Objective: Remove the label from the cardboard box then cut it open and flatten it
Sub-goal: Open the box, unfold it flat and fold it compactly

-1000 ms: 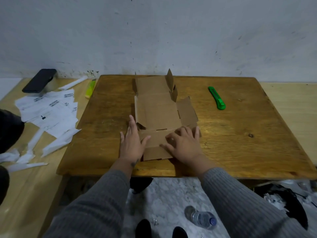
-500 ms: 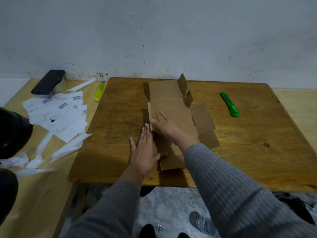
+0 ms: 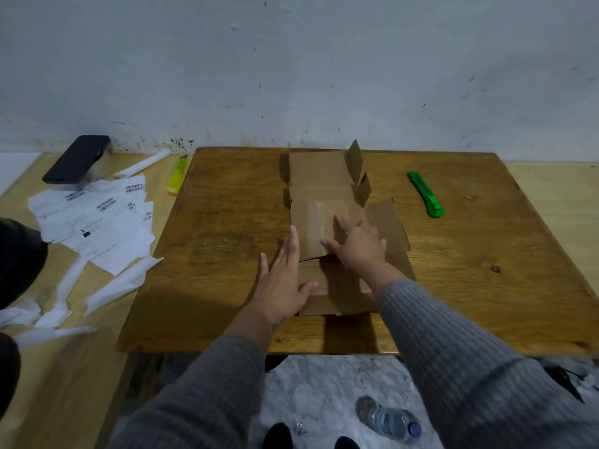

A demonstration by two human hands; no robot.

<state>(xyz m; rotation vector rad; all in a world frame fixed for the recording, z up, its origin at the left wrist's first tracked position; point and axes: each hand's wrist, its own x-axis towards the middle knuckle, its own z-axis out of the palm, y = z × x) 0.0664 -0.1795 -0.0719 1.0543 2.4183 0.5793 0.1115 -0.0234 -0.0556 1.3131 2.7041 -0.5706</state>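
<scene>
Person: grey ribbed knit sleeves on both arms.
Left hand [image 3: 281, 283] and right hand [image 3: 356, 243] bare beyond the cuffs; small dark mark at left wrist.

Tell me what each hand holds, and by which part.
Nothing is gripped. The left hand lies flat at the cardboard's left edge; the right hand presses its middle panel.

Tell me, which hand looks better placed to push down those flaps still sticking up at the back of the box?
Probably the right hand. It already lies on the cardboard box, nearest the upright flaps at the far right. The left hand lies flat at the box's near left edge, farther away.
</scene>
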